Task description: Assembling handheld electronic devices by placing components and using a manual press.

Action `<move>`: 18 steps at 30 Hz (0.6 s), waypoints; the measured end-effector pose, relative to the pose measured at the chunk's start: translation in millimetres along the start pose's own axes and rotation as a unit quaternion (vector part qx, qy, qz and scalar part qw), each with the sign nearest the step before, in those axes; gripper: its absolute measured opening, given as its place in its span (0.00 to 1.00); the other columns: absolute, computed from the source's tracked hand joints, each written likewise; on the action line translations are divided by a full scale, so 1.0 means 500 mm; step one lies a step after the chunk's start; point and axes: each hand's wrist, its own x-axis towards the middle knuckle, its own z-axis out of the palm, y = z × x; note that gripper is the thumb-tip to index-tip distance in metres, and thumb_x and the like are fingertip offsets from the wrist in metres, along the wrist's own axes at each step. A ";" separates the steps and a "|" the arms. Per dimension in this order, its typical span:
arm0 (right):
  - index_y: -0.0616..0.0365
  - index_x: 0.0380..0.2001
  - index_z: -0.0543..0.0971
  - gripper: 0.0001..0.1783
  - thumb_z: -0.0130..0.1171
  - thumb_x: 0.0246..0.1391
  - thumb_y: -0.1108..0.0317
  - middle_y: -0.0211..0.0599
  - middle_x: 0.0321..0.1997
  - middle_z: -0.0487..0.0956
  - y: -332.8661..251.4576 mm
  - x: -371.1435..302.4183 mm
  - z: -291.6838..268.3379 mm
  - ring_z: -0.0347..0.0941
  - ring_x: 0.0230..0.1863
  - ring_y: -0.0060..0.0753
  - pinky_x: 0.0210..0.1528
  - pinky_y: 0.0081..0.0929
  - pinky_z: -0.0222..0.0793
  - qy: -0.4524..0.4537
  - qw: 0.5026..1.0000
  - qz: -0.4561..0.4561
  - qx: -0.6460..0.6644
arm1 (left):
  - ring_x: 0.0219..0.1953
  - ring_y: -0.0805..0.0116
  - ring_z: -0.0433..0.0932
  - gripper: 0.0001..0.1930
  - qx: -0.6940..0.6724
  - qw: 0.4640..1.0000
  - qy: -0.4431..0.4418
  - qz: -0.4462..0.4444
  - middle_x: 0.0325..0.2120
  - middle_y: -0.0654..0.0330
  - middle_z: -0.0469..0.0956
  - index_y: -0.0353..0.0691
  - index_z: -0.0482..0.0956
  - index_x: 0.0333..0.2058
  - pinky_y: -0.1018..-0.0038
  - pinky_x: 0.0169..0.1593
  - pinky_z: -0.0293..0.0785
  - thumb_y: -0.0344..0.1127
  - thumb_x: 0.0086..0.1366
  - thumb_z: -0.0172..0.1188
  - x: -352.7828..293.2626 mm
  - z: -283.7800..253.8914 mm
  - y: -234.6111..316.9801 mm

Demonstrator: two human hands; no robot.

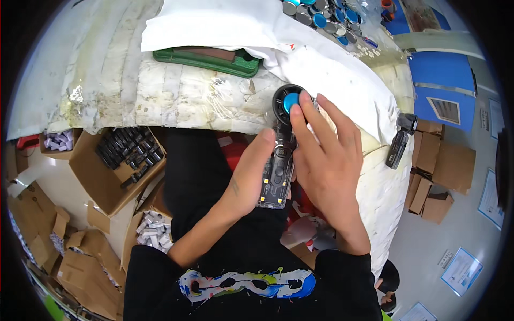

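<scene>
A black handheld fan (279, 166) with a see-through body and a round head is held over the near table edge, its head pointing away from me. My left hand (243, 179) is closed around the left side of the body, thumb along the edge. A shiny blue disc (289, 100) sits at the middle of the round head. The fingertips of my right hand (331, 160) rest on the disc, while its palm lies along the fan's right side. The right thumb is mostly hidden. Small yellow-white squares show near the body's lower end.
White cloth (214, 24) partly covers a green tray (201, 63) on the table. Loose blue and silver discs (321, 20) lie at the far side. Another black device (400, 142) lies at the right edge. A cardboard box (85, 176) of black parts stands at left.
</scene>
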 end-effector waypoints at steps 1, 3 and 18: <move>0.62 0.54 0.80 0.25 0.60 0.49 0.75 0.48 0.63 0.77 0.011 0.003 0.004 0.72 0.64 0.45 0.59 0.38 0.69 -0.019 0.996 0.020 0.086 | 0.17 0.67 0.79 0.31 -0.038 0.999 -0.025 -0.015 0.25 0.54 0.80 0.34 0.74 0.46 0.76 0.21 0.76 0.59 0.79 0.34 -0.001 -0.001 0.012; 0.63 0.58 0.78 0.27 0.59 0.51 0.77 0.48 0.66 0.75 0.012 -0.001 0.002 0.70 0.66 0.45 0.61 0.38 0.68 -0.034 0.983 0.036 0.177 | 0.16 0.64 0.77 0.34 -0.117 0.990 -0.061 -0.048 0.24 0.53 0.77 0.33 0.74 0.51 0.75 0.19 0.75 0.61 0.79 0.32 -0.014 -0.005 0.036; 0.68 0.71 0.59 0.36 0.44 0.69 0.53 0.64 0.71 0.65 0.004 -0.003 0.009 0.67 0.69 0.55 0.69 0.44 0.65 0.145 0.363 0.281 0.876 | 0.16 0.61 0.69 0.38 -0.262 0.939 -0.213 -0.060 0.25 0.53 0.69 0.32 0.61 0.68 0.67 0.20 0.68 0.61 0.79 0.28 -0.061 -0.015 0.088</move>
